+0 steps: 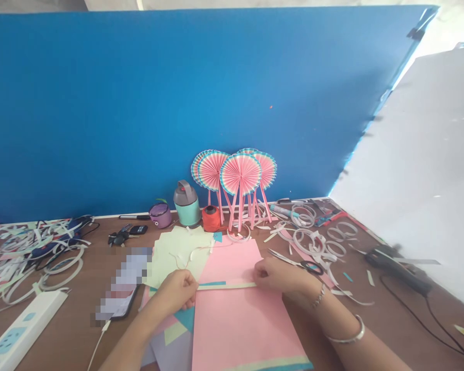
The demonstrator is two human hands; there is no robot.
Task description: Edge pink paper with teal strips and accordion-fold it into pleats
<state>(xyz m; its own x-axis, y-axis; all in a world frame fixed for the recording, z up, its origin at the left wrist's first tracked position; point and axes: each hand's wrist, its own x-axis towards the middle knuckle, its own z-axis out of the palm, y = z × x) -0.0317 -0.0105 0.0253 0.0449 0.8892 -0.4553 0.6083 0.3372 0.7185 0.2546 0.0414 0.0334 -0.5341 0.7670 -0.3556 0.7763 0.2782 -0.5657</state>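
A large pink paper sheet [243,324] lies before me, with pale yellow and blue bands along its near edge. Across its far edge runs a narrow pale yellow paper strip [232,286], with a short blue piece [212,283] showing behind it. My left hand [182,289] is closed in a pinch at the strip's left end. At its right end my right hand [272,274] has its fingers pressed together on it. Another pink sheet [232,257] lies beyond, beside pale green sheets [189,239]. Scissors [294,259] rest just past my right hand.
Several pink folded-paper fans [240,175] stand against a blue partition [158,103]. A red thread spool [211,219], a teal container [187,208] and a purple pot [160,215] are alongside. A phone [126,283], power strip [23,330], paper curls [309,242] and glue gun [400,270] lie around.
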